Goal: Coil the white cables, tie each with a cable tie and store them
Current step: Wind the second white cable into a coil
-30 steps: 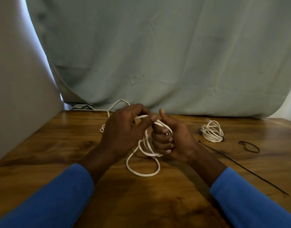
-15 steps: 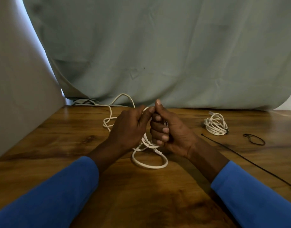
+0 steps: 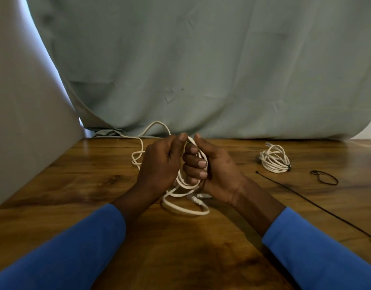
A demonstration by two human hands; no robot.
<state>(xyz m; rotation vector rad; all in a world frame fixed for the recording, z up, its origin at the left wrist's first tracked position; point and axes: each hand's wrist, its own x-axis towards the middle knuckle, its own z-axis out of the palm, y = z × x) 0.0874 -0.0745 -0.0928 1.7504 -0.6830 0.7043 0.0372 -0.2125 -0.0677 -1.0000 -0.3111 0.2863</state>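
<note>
Right hand [image 3: 214,172] fingers [image 3: 196,164] clenched around the white cable [image 3: 186,210] loops; left hand [image 3: 161,164] pinches the strand on top. Slack trails behind across the tabletop [image 3: 75,185]. Right: tied coil [image 3: 274,159], loose black cable tie [image 3: 314,206].

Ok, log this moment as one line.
step: coiling | right hand: holds white cable loops | left hand: feeding cable | tied coil: on table | long cable tie: unused

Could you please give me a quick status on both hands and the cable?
Left hand and right hand both closed on the white cable, part coiled, tail trailing back. Bundled coil and black cable tie lie right. Nothing in the way.
</note>
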